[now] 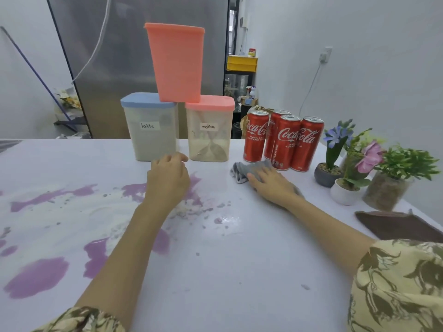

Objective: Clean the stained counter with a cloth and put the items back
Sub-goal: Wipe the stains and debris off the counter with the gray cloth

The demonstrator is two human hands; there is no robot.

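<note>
- The white counter is smeared with purple stains and pale powdery streaks, mostly on its left half
- A crumpled grey cloth lies just in front of four glossy red cans
- The right hand presses flat on the cloth, fingers straight
- The left hand, fingers loosely curled and holding nothing, hovers before the translucent latte tub
</note>
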